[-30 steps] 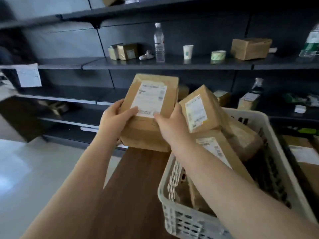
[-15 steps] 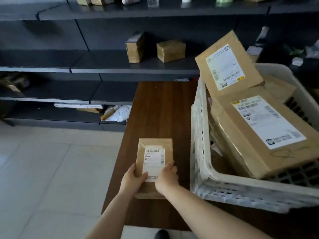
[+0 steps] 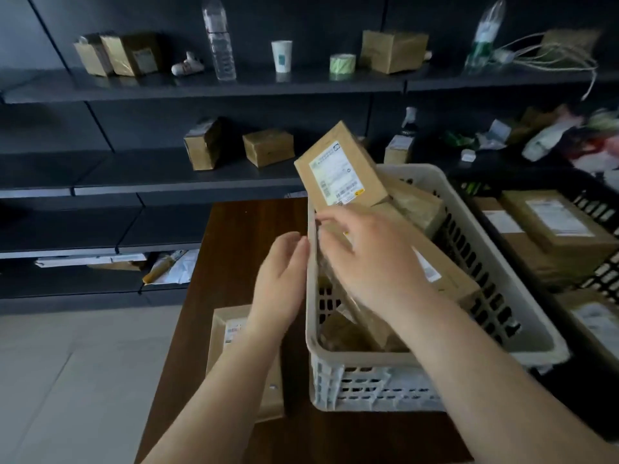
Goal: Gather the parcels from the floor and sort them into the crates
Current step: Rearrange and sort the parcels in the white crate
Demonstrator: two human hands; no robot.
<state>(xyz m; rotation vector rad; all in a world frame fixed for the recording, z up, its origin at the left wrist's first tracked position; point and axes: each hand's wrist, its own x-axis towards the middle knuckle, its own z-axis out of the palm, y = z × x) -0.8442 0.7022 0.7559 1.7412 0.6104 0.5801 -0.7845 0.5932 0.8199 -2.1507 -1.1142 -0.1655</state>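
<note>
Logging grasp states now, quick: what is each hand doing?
Left hand: open, holding nothing, beside the white crate.
Right hand: open, over the crate, holding nothing.

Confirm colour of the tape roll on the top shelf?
Tape roll: pale green with white stripes, head view.

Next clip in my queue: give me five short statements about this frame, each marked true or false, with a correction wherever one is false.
1. A parcel lies on the wooden table, left of the white crate. True.
2. The white crate is empty. False: it holds several parcels, one labelled parcel sticking up at its far end.
3. The right hand is over the white crate. True.
4. The left hand grips a water bottle. False: it holds nothing, its fingers straight beside the crate's left wall; the bottle stands on the top shelf.
5. A paper cup stands on the top shelf. True.
</note>
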